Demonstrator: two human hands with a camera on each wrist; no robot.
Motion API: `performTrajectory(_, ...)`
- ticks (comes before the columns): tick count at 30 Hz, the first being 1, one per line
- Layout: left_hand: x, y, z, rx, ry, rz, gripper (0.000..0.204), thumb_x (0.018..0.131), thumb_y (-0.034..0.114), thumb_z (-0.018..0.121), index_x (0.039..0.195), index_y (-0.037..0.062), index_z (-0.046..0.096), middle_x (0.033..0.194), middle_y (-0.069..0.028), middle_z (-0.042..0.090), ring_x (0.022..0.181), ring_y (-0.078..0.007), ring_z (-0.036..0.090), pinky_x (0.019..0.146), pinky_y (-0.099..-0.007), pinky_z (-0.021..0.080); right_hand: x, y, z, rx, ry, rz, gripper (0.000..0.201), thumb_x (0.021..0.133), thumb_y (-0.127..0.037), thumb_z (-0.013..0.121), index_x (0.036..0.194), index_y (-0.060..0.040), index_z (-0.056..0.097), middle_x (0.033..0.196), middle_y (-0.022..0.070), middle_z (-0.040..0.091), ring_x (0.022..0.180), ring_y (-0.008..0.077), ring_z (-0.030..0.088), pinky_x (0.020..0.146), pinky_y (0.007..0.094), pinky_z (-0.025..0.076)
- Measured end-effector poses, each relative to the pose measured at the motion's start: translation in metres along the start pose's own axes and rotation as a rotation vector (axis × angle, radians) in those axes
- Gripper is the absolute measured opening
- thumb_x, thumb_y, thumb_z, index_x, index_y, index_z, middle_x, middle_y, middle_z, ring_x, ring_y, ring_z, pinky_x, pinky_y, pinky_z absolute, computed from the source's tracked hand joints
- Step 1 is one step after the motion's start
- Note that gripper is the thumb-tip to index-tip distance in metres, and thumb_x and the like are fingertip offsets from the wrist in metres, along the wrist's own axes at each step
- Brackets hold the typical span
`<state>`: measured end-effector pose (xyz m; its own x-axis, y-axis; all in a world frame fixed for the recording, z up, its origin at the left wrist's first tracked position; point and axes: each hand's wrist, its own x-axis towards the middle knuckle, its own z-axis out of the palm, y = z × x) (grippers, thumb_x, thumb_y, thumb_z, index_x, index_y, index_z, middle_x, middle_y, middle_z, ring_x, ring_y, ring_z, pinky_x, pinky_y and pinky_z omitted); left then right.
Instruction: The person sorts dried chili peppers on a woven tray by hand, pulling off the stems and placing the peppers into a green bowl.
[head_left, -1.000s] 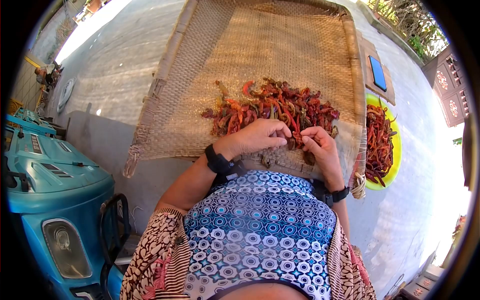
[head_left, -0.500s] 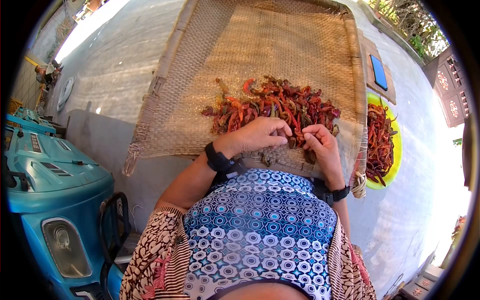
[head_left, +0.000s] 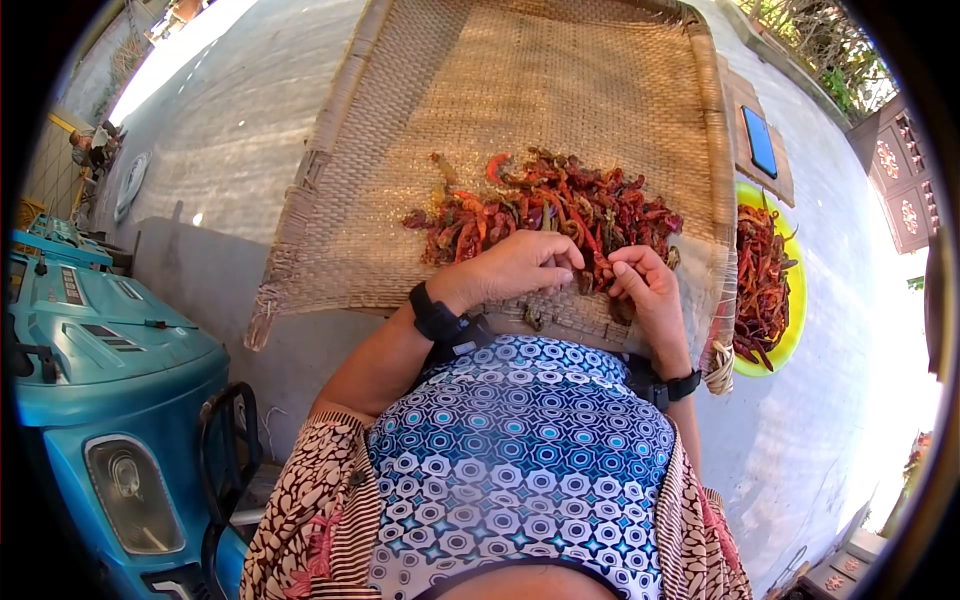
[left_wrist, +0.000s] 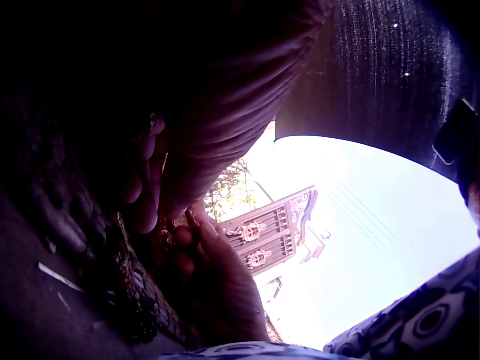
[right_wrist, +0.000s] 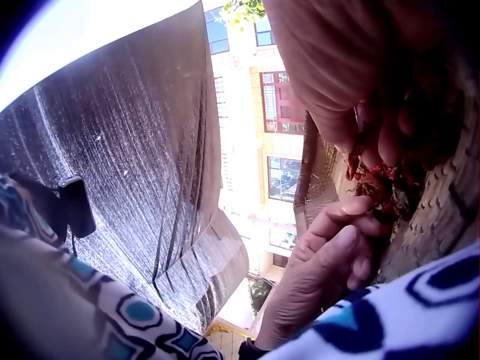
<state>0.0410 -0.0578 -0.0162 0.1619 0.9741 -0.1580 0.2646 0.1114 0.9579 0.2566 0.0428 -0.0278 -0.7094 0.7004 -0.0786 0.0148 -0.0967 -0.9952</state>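
Observation:
A heap of red and dark dried chili peppers (head_left: pixel 560 205) lies on a woven mat tray (head_left: pixel 480 90) in front of me. My right hand (head_left: pixel 648 288) is at the heap's near right side, its thumb and forefinger pinching a red chili pepper (right_wrist: pixel 352 163). Facing it from the left, my left hand (head_left: pixel 520 268) has bent fingers, with the thumb close below the forefinger. Its fingertips are right beside the pinched pepper; I cannot tell whether they grip it. In the left wrist view, shade darkens the hands and peppers.
A yellow-green basin (head_left: pixel 797 300) full of red chili peppers stands right of the tray. Beyond it, a phone (head_left: pixel 759 142) lies on a board (head_left: pixel 742 105). At the left stands a teal vehicle (head_left: pixel 110 370) with a black metal bar (head_left: pixel 215 470). Wooden poles edge the tray.
Both hands stay near the same spot over the heap. The right hand's fingers shift slightly; the tray and basin drift a little as the head view moves.

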Motion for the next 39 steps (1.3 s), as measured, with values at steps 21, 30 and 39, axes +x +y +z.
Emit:
performTrajectory(21, -0.0005, -0.0004, 0.0003, -0.041, 0.004, -0.011, 0.023, 0.094, 0.01, 0.058, 0.115, -0.0011, 0.059, 0.09, -0.0051, 0.063, 0.077, -0.0105, 0.062, 0.07, -0.026, 0.051, 0.0004, -0.0023, 0.0002, -0.02, 0.023, 0.029, 0.014, 0.097, -0.014, 0.059, 0.106, -0.0032, 0.061, 0.089, -0.0004, 0.062, 0.072, 0.0052, 0.054, 0.066, 0.0191, 0.045)
performTrajectory(30, -0.0011, 0.0021, -0.0002, -0.029, -0.006, -0.01, 0.024, 0.094, 0.011, 0.058, 0.115, -0.0012, 0.059, 0.089, -0.0048, 0.062, 0.076, -0.0099, 0.061, 0.07, -0.0259, 0.051, 0.002, 0.0006, -0.0021, -0.021, 0.008, 0.026, 0.014, 0.097, -0.014, 0.058, 0.106, -0.0034, 0.061, 0.088, -0.0005, 0.062, 0.071, 0.0048, 0.053, 0.066, 0.0189, 0.045)
performTrajectory(39, -0.0017, 0.0013, -0.0008, -0.028, -0.01, 0.006, 0.024, 0.095, 0.013, 0.059, 0.114, -0.0008, 0.059, 0.086, -0.0038, 0.062, 0.074, -0.0097, 0.061, 0.067, -0.0257, 0.05, 0.003, 0.0011, -0.0025, -0.024, 0.02, 0.051, 0.015, 0.097, -0.016, 0.059, 0.107, -0.0049, 0.061, 0.088, -0.0019, 0.062, 0.07, 0.0041, 0.054, 0.065, 0.0181, 0.044)
